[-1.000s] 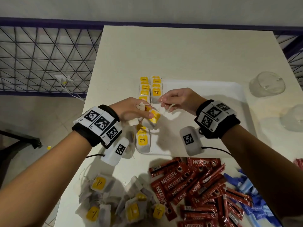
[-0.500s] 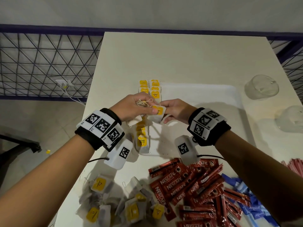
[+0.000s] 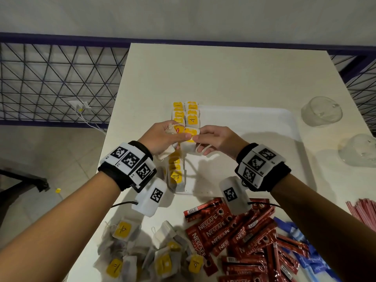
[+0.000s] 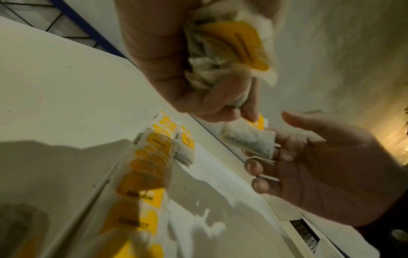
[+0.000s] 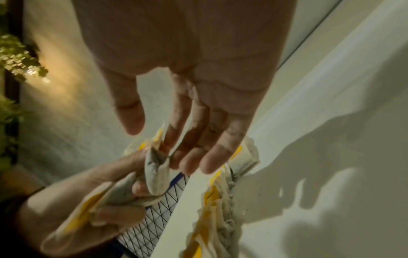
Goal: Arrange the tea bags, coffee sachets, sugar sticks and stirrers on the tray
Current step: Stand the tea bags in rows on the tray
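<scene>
My left hand hovers over the left part of the white tray and grips a crumpled bunch of yellow-tagged tea bags in its palm. Its thumb and a finger pinch one more tea bag by the tag. My right hand meets it from the right. Its fingers lie under that tea bag, and the thumb stays just off it in both wrist views. Two rows of tea bags lie along the tray's left edge.
On the table's near side lie a loose heap of tea bags, red coffee sachets, blue sugar sticks and red stirrers. Two clear glasses stand right of the tray. The table edge and a wire railing are at the left.
My hands were apart a second ago, with the right one pulling a string. They have come together over the tray, and the single tea bag now lies between them.
</scene>
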`<action>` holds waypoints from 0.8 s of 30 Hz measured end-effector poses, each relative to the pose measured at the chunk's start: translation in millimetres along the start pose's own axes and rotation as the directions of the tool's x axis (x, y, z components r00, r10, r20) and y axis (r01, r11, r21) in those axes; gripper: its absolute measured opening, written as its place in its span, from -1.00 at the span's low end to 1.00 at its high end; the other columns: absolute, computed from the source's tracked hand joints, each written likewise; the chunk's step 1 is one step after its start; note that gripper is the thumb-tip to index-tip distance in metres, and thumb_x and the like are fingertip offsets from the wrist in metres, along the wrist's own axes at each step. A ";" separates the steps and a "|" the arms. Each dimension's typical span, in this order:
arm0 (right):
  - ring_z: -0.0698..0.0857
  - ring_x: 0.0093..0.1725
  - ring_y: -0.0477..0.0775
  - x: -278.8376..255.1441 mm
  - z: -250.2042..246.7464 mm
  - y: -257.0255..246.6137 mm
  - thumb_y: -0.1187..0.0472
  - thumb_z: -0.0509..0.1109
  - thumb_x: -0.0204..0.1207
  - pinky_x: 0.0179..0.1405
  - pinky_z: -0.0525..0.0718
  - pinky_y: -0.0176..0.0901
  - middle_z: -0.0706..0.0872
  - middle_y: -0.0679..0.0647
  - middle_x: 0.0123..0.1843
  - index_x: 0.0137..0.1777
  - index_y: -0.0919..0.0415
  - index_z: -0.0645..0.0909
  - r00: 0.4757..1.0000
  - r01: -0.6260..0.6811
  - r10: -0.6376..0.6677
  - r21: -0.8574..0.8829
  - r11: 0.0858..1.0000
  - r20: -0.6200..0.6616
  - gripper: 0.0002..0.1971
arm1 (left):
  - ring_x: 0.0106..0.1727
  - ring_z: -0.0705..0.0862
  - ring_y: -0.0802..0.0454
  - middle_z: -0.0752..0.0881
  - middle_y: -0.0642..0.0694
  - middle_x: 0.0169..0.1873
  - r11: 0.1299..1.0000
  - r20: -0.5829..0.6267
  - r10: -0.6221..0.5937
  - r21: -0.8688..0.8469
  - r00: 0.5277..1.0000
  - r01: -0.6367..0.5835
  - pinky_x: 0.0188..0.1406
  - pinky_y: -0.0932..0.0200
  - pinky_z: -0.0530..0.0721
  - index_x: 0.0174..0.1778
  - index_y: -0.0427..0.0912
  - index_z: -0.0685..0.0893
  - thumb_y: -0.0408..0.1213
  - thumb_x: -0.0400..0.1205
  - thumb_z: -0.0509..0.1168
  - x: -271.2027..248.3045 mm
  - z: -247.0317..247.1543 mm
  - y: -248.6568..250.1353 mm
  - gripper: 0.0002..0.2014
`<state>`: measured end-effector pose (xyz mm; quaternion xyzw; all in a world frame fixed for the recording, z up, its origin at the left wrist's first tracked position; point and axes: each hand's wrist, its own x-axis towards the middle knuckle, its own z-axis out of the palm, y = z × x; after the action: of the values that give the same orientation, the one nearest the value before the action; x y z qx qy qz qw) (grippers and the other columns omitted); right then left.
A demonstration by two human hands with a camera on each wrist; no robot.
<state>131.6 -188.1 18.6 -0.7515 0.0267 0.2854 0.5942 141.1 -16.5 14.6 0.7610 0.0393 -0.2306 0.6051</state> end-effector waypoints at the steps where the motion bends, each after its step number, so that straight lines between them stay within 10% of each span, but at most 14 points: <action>1: 0.63 -0.24 0.03 0.6 2.0 0.6 0.15 0.41 0.49 -0.15 0.61 -0.19 0.66 0.06 -0.33 -0.20 0.15 0.61 0.999 0.022 -0.023 -0.047 0.999 -0.026 -0.90 | -0.66 0.52 0.27 0.62 0.08 -0.70 1.000 -0.009 -0.004 0.023 1.000 0.005 -0.59 0.44 0.47 -0.23 -0.12 0.62 -0.34 0.53 0.41 1.8 0.2 -2.4 -0.91; 5: 0.63 -0.33 -0.05 10.5 5.6 7.5 0.19 0.44 0.47 -0.34 0.62 -0.37 0.65 0.02 -0.39 -0.31 0.08 0.57 0.987 0.081 -0.098 -0.132 0.988 -0.131 -0.85 | -0.68 0.51 0.25 0.60 0.07 -0.72 0.996 -0.028 -0.071 0.043 0.997 0.072 -0.65 0.44 0.45 -0.11 -0.24 0.67 -0.23 0.53 0.42 6.9 -0.5 -7.6 -0.85; 9: 0.62 -0.21 0.13 32.4 -2.5 19.1 0.21 0.44 0.48 -0.13 0.65 -0.07 0.64 0.06 -0.36 -0.18 0.22 0.64 0.979 0.033 -0.071 -0.195 0.980 -0.193 -0.91 | -0.76 0.47 0.26 0.60 0.09 -0.72 0.994 -0.074 -0.113 0.001 0.991 0.113 -0.76 0.49 0.35 -0.04 -0.24 0.70 -0.27 0.58 0.37 8.4 -8.2 -8.2 -0.87; 16: 0.55 -0.40 -0.05 68.3 -7.7 32.2 0.20 0.43 0.50 -0.43 0.50 -0.45 0.60 0.05 -0.41 -0.36 0.05 0.52 0.981 -0.081 0.041 -0.211 0.974 -0.187 -0.77 | -0.63 0.55 0.24 0.67 -0.22 -0.22 0.988 -0.136 -0.150 0.012 0.979 0.153 -0.70 0.42 0.45 -0.13 -0.16 0.73 -0.27 0.55 0.39 12.0 -33.1 -16.9 -0.95; 24: 0.61 -0.27 0.11 92.7 -8.3 36.1 0.16 0.44 0.47 -0.08 0.67 0.00 0.67 0.19 -0.23 -0.32 0.09 0.49 0.926 -0.147 0.046 -0.245 0.958 -0.374 -0.80 | -0.57 0.54 0.21 0.69 0.14 -0.47 0.985 -0.073 -0.156 -0.089 0.985 0.150 -0.66 0.42 0.44 -0.28 -0.06 0.67 -0.26 0.60 0.34 16.5 -43.3 -11.5 -0.87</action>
<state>198.7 -178.5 -54.7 -0.8626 0.1350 0.1709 0.4566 165.0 23.6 4.7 0.7386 0.1312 -0.2442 0.6146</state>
